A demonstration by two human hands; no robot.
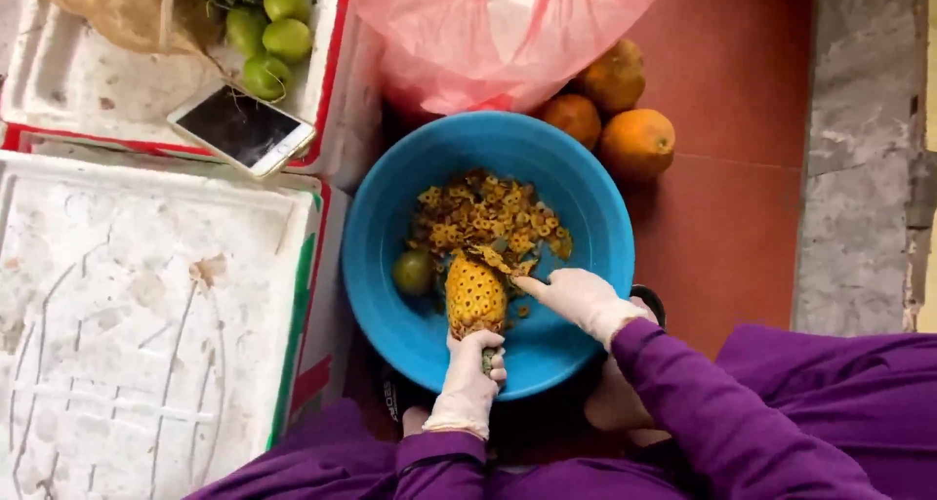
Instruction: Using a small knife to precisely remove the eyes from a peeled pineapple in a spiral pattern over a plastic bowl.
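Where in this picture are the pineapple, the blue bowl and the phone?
pineapple (475, 295), head view, middle of its peeled yellow body.
blue bowl (381, 207), head view, bare inner wall at the left.
phone (239, 126), head view, centre of its dark screen.

I am seeing the red floor (742, 198) carrying a blue basin (381, 266) at centre, three oranges (636, 144) and a pink bag (488, 32) sitting above it.
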